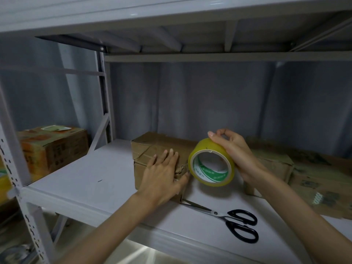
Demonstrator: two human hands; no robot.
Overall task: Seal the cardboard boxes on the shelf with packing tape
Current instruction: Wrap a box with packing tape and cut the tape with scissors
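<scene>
A brown cardboard box [152,147] lies on the grey shelf [91,180], its flaps closed and creased. My left hand [163,172] rests flat on the box's near right corner, fingers spread, thumb at the edge. My right hand [234,149] holds a yellow roll of packing tape [211,162] upright just right of that corner, fingers over its top. A second brown box [274,164] sits behind my right wrist, partly hidden.
Black-handled scissors [228,220] lie on the shelf near its front edge, blades pointing at the box. Flattened printed cardboard [323,183] lies at the right. An orange printed carton [55,149] stands on the neighbouring shelf at left. A shelf upright [103,96] rises at back left.
</scene>
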